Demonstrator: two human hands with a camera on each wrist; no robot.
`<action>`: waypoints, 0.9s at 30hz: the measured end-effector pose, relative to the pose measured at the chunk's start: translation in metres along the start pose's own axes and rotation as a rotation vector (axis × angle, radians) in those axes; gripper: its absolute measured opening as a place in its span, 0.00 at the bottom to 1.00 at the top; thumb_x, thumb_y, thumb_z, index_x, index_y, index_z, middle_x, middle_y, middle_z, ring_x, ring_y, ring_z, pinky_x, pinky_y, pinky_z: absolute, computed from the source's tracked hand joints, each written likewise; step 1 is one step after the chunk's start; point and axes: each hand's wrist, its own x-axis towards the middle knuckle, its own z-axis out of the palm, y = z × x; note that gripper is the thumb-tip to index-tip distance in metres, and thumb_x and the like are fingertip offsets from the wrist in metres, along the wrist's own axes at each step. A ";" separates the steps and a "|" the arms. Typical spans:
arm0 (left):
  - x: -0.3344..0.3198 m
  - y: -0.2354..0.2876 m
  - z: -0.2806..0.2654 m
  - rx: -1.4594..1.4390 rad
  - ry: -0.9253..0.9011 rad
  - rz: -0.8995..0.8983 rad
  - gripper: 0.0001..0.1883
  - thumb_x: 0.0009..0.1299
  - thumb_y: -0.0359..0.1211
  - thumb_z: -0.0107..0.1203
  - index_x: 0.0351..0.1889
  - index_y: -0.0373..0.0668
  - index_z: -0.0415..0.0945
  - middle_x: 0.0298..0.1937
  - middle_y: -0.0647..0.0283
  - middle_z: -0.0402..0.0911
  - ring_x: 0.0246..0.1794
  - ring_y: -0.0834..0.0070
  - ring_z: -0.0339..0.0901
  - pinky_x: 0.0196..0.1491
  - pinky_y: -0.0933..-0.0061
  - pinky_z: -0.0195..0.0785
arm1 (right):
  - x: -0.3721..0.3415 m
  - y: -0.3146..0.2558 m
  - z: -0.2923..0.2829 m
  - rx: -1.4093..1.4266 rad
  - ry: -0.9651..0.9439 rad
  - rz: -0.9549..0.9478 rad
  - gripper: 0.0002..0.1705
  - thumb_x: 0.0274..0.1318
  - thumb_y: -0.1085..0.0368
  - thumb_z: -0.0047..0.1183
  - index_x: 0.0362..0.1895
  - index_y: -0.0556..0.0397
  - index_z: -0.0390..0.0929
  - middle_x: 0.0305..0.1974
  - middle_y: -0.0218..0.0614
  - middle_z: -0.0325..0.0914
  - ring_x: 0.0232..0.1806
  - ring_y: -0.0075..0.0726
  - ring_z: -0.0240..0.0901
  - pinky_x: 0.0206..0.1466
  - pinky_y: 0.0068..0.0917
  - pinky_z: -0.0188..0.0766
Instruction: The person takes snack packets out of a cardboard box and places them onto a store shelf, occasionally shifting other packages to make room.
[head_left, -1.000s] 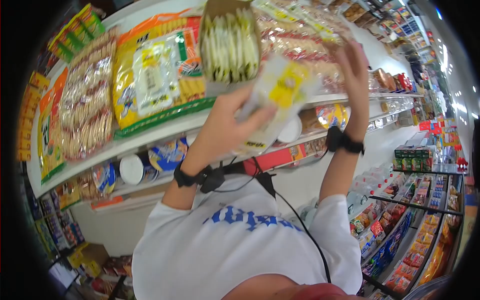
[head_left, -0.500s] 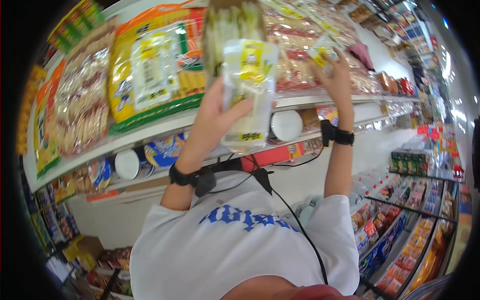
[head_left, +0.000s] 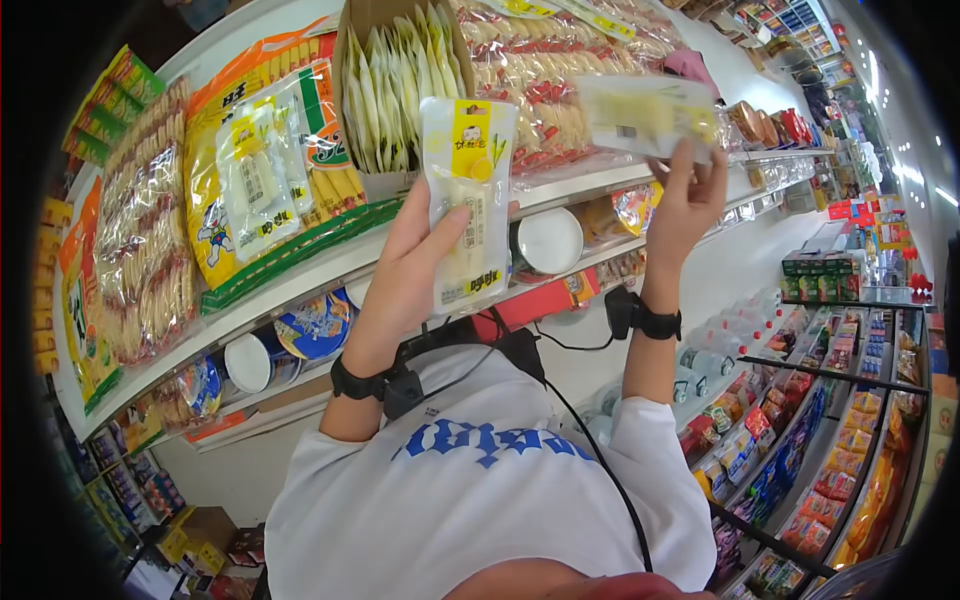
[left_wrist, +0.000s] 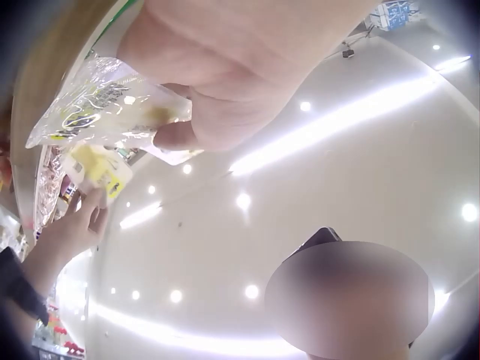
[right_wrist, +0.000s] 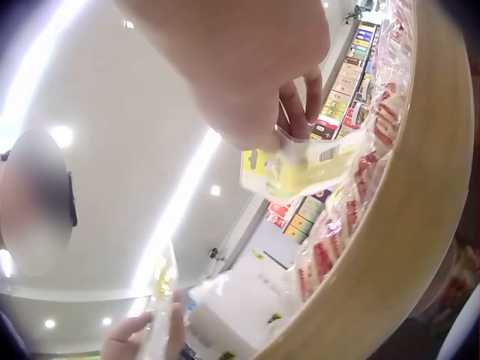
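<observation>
In the head view the left hand [head_left: 408, 262] grips an upright clear packet with a yellow label [head_left: 468, 215], thumb across its front. The right hand [head_left: 682, 215] pinches the lower edge of a second, blurred packet [head_left: 640, 112], held sideways over the bagged snacks. In the right wrist view that packet [right_wrist: 300, 174] hangs from the fingertips, close to the bags. An open cardboard box of upright packets [head_left: 400, 95] stands behind the left hand's packet. Two similar packets [head_left: 258, 180] lie on a big yellow bag [head_left: 205, 150]. The left wrist view shows the left hand [left_wrist: 217, 67] round its crinkled packet [left_wrist: 97, 112].
Bags of wrapped snacks [head_left: 140, 250] cover the shelf on both sides of the box. Below the shelf edge [head_left: 285, 283] are white-lidded tubs [head_left: 550, 241] and a red box [head_left: 528, 305]. Water bottles [head_left: 720, 340] and racks of packaged goods [head_left: 840, 470] stand at the right.
The left hand's packet now faces the camera, upright and sharper. The right hand, empty a second ago, has a packet and has brought it lower and nearer. The view has shifted slightly.
</observation>
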 end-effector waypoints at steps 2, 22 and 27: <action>-0.002 -0.005 0.001 0.060 -0.007 -0.004 0.28 0.84 0.27 0.42 0.81 0.37 0.51 0.73 0.53 0.71 0.70 0.65 0.75 0.67 0.66 0.71 | 0.001 -0.004 -0.006 0.062 0.036 0.052 0.26 0.72 0.69 0.54 0.68 0.62 0.63 0.40 0.49 0.85 0.34 0.31 0.85 0.36 0.30 0.86; -0.006 -0.006 0.015 -0.177 -0.252 -0.263 0.32 0.83 0.50 0.47 0.76 0.39 0.61 0.65 0.58 0.76 0.62 0.72 0.79 0.62 0.67 0.75 | -0.044 -0.080 0.036 0.109 -0.656 0.308 0.13 0.64 0.71 0.64 0.49 0.63 0.76 0.30 0.36 0.85 0.30 0.23 0.83 0.33 0.17 0.75; -0.001 -0.015 0.013 0.196 -0.200 -0.114 0.33 0.76 0.31 0.60 0.77 0.37 0.59 0.66 0.61 0.75 0.62 0.75 0.77 0.63 0.69 0.73 | -0.040 -0.078 0.042 0.075 -0.680 0.341 0.12 0.64 0.69 0.65 0.46 0.62 0.78 0.26 0.33 0.82 0.24 0.17 0.77 0.27 0.15 0.71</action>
